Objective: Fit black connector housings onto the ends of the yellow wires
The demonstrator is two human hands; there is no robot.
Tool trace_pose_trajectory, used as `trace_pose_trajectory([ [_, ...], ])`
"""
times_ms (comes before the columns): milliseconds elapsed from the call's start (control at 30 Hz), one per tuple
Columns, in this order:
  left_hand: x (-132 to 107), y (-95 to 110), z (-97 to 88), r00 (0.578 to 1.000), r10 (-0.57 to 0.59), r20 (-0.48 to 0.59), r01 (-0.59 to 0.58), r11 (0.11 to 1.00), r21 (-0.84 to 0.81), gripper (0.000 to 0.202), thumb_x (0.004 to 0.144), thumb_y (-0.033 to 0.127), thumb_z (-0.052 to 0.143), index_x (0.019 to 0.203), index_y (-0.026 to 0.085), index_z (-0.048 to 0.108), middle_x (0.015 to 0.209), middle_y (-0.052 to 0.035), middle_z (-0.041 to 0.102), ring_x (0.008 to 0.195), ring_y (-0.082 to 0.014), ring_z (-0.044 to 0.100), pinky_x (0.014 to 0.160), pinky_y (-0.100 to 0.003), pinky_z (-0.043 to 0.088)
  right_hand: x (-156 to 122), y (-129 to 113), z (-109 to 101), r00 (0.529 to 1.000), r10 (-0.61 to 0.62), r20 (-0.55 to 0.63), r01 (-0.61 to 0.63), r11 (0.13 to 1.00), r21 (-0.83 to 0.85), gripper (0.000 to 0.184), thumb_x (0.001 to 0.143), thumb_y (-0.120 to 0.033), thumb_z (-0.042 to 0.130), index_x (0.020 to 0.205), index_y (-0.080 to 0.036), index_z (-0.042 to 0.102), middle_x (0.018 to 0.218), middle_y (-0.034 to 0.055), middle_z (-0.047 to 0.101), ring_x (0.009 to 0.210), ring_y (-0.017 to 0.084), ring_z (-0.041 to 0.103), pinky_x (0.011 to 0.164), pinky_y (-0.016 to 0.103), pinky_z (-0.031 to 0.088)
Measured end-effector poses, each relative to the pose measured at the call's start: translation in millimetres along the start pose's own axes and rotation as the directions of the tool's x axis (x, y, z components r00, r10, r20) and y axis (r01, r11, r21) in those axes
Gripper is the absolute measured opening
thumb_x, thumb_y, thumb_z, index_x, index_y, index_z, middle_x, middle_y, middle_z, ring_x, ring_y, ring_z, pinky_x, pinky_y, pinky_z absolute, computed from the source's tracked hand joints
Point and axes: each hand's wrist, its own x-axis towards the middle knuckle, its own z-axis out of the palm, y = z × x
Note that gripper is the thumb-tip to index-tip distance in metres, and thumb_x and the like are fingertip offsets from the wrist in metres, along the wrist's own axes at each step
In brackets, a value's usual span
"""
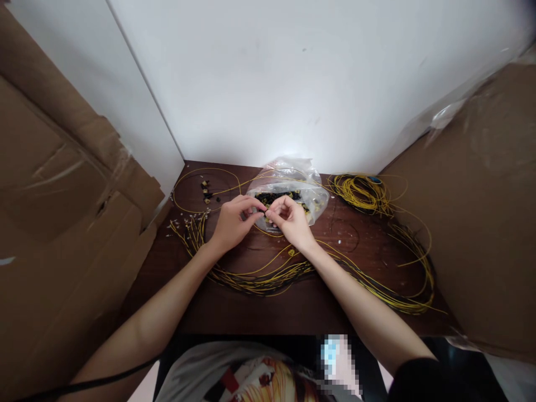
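Observation:
My left hand [234, 220] and my right hand [288, 220] meet fingertip to fingertip above the dark wooden table [259, 307], both pinched on a small dark part [265, 212] too small to name. Just behind them lies a clear plastic bag [293, 184] with several small black and yellow pieces inside. A long bundle of thin yellow wires [268, 276] runs across the table under my wrists.
A coil of yellow wire [362, 192] lies at the back right. A few small dark pieces [206, 191] sit at the back left inside a wire loop. Brown cardboard [62, 223] stands on the left, more cardboard [486, 212] on the right, a white wall behind.

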Motion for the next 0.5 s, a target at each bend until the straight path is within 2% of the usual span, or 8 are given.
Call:
trace_pose_trajectory([
  [500,-0.9,-3.3,1.0,1.0,-0.004,0.021,0.004,1.0,-0.003,0.01,0.073,0.014,0.062,0.08,0.018,0.068,0.079,-0.0016,0.065,0.06,-0.0099,0.051,0.06,-0.023,0.042,-1.6,-0.2,6.1,0.987,0.16,-0.021,-0.151,0.96,0.235,0.029,0.059,-0.028,0.072,0.065,-0.017,0.046,0.058,-0.0043,0.056,0.049,0.007,0.052,0.047,0.019,0.043],
])
